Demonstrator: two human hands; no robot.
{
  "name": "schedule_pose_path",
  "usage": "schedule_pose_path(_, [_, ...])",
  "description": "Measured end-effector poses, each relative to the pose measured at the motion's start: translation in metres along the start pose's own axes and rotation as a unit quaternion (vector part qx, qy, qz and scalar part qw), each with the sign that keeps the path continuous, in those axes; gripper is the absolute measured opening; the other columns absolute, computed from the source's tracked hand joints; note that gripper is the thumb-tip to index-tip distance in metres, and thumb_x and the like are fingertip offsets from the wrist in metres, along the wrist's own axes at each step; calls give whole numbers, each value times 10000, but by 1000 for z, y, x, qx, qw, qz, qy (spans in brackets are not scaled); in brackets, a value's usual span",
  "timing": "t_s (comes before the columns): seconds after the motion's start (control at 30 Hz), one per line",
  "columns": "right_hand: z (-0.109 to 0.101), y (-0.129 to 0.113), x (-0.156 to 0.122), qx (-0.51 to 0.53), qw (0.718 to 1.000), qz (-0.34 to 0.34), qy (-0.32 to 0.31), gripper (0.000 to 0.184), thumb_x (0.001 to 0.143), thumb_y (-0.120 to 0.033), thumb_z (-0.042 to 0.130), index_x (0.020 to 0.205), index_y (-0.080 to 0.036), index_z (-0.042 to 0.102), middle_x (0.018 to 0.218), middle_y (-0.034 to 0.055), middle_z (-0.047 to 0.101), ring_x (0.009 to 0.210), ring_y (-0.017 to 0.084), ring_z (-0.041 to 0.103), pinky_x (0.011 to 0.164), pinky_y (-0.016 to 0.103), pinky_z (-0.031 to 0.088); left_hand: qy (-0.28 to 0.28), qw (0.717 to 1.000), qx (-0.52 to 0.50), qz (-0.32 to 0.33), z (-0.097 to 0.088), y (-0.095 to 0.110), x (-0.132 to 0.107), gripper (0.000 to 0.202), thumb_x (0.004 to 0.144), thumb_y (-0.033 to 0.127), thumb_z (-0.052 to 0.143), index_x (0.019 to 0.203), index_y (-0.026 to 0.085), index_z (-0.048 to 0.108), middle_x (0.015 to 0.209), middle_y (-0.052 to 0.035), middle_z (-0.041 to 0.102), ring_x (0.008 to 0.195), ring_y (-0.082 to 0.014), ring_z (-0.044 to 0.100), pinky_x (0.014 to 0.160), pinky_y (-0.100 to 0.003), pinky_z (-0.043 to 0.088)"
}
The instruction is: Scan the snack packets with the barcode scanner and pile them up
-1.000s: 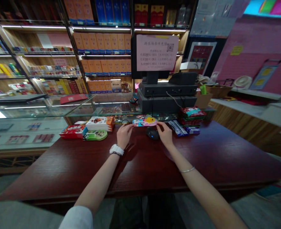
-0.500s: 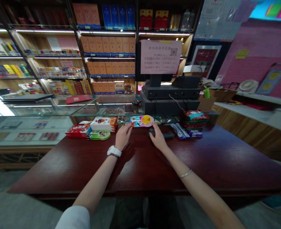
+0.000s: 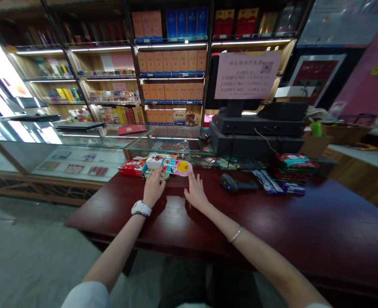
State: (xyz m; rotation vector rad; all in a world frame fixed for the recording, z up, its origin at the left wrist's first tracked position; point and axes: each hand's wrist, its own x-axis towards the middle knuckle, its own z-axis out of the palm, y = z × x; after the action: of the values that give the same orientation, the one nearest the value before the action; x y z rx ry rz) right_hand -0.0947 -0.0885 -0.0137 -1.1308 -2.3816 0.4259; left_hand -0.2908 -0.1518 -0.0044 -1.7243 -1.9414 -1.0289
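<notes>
A flat blue-and-pink package with a yellow cartoon face [image 3: 184, 167] is held at its two ends between my hands. The fingertips of my left hand [image 3: 153, 188] are at its left end. At the right end, my right hand [image 3: 197, 190] touches it with the index fingertip, its thumb and other fingers apart. The package overlaps a white-and-orange box [image 3: 155, 160] and lies partly over a green package [image 3: 165, 176], mostly hidden behind my left hand. Red boxes [image 3: 131, 167] are stacked to the left.
A black barcode scanner [image 3: 237, 185] lies right of my right hand. Farther right are blue-and-white packets [image 3: 267, 181], purple packets [image 3: 293, 188] and a pile of red-green packs [image 3: 294, 164]. Behind stand the cash register [image 3: 256, 139] and a glass display case [image 3: 172, 147].
Both hands have moved left with the cartoon-faced package, from near the scanner to the stacked boxes and green package. The right hand has left the scanner's side. The view has turned left.
</notes>
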Motion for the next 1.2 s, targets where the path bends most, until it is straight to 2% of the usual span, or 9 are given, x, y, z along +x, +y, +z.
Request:
schedule_pose_path(0.2, [25,-49,13,-16,999,-7,-31,796,837,-200,475,1546,-34,155,1634,176,92,1481,442,76,1173,608,160,-16,996,60,-63,-17,-42,-10,538,834,143,479,1371,137,476,1410,-155,556,1326,-274,507,1139,-483,365])
schedule_pose_path(0.43, [46,-78,36,-13,998,6,-65,827,828,-189,512,1550,-63,131,1631,197,95,1491,420,31,1143,663,169,-44,987,112,-107,-20,-64,-10,547,821,103,438,1364,130,494,1409,-170,555,1349,-271,486,1154,-497,334])
schedule_pose_path(0.73, [67,-77,44,6,997,30,-75,787,848,-201,495,1542,-57,153,1619,215,141,1498,388,57,1140,664,176,-72,981,122,-130,-8,-75,-11,538,811,66,434,1340,121,513,1395,-193,561,1351,-281,484,1138,-513,354])
schedule_pose_path(0.93, [68,-72,47,1,996,14,-89,766,882,-245,490,1556,-119,149,1631,164,143,1498,372,102,1157,626,182,-84,977,118,-159,-2,-81,-13,571,806,59,438,1370,141,487,1394,-185,565,1353,-286,482,1127,-521,367])
schedule_pose_path(1.1, [68,-67,47,-8,997,7,-80,738,903,-296,493,1559,-173,177,1639,139,126,1489,377,146,1159,592,206,-57,976,135,-164,-4,-80,-16,578,816,92,450,1392,136,474,1506,-196,432,1400,-340,407,1109,-538,378])
schedule_pose_path(1.2, [67,-65,45,-5,998,-4,-70,725,911,-282,477,1562,-189,173,1644,111,123,1496,351,138,1172,566,210,-49,978,142,-146,-9,-74,-18,567,835,122,458,1402,135,474,1532,-191,395,1417,-338,378,1129,-529,355])
